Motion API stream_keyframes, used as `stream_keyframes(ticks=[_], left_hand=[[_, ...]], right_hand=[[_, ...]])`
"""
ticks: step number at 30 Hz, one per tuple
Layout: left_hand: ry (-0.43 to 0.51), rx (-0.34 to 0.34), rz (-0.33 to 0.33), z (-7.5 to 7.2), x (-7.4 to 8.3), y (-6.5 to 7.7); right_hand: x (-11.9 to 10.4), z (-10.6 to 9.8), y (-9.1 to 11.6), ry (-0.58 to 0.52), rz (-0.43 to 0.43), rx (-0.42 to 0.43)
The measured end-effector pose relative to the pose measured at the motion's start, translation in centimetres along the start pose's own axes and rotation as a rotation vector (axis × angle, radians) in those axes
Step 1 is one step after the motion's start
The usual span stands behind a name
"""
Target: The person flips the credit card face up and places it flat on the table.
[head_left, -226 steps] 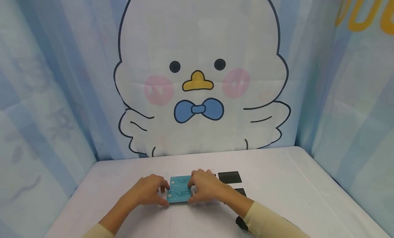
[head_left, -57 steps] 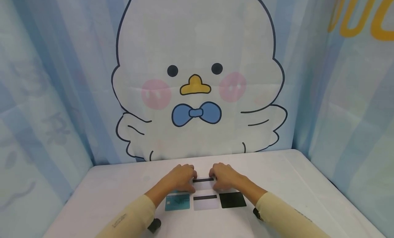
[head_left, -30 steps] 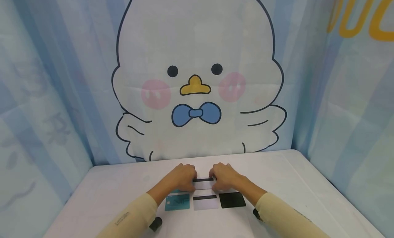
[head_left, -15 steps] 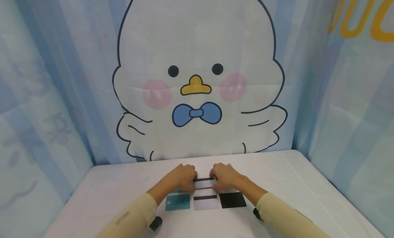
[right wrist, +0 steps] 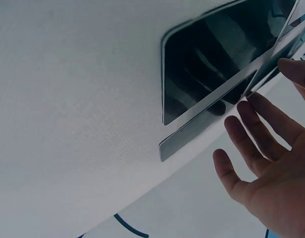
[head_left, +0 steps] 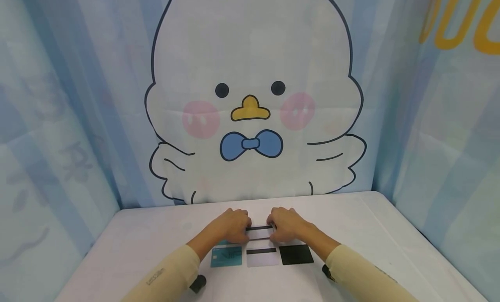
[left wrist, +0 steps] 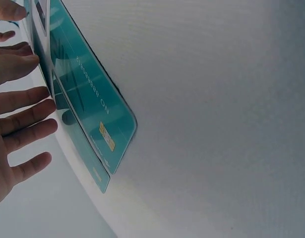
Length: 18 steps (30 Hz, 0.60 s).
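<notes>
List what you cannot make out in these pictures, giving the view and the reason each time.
- Back teal card: in the head view, mostly hidden by the left hand.
- Back black card: in the head view, hidden by the right hand.
- Front teal card: dark lettering too faint to read, head view.
- Yellow wall lettering: cut off by the head view's top and right edges.
</notes>
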<state>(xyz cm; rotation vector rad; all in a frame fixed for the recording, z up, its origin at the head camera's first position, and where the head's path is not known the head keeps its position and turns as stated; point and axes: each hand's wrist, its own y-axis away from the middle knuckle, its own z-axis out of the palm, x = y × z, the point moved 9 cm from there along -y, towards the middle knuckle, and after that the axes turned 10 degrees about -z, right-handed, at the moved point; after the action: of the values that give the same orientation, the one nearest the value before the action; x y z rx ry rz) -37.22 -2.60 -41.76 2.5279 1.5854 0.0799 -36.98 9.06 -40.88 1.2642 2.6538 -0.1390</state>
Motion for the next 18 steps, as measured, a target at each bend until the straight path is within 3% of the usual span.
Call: stream_keyframes(ticks=[9, 18], left_hand=[[0.01, 0.003, -0.02, 0.15, -0.01, 0.01], [-0.012, 0.049, -0.034, -0.19, 0.16, 0.47]], right_hand=[[0.27, 0.31, -0.23, -0.021, 0.004, -0.002], [0.55, -0.27, -0.03, -0.042, -0.013, 0.058]])
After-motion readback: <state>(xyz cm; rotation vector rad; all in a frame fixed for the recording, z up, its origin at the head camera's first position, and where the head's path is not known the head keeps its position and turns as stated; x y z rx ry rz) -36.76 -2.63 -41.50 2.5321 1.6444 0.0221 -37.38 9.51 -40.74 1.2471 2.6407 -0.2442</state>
